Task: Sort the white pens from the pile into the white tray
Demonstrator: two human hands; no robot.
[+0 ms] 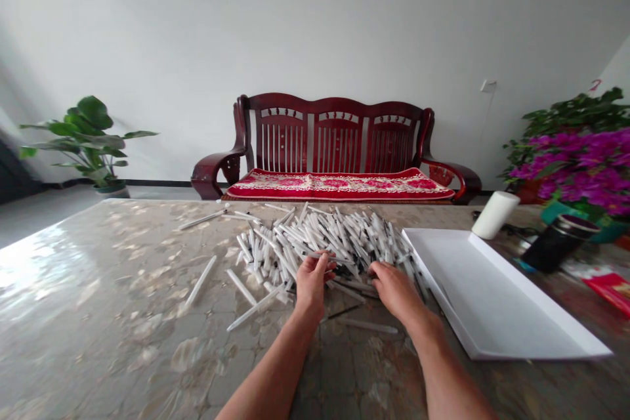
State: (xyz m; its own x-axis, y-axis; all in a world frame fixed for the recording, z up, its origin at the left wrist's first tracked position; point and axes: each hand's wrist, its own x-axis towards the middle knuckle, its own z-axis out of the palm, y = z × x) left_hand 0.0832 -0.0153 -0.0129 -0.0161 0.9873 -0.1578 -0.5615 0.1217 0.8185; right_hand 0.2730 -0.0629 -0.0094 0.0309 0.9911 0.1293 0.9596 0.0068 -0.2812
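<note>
A big heap of white pens (pixel 319 236) with dark tips lies in the middle of a marble-patterned table (pixel 123 315). My left hand (pixel 311 283) rests at the near edge of the heap, fingers curled around one pen. My right hand (pixel 394 287) is beside it, fingers bent down into the pens, pinching at something I cannot make out. Several loose pens (pixel 201 281) lie scattered to the left of the heap. A thin dark refill (pixel 342 312) lies on the table between my wrists.
A shallow white tray (pixel 497 302) sits right of the heap. Behind it lie a white cylinder (pixel 495 214) and a black cup (pixel 558 243). Purple flowers (pixel 581 167) stand far right, a wooden bench (pixel 335 151) behind the table, a green plant (pixel 91 138) far left.
</note>
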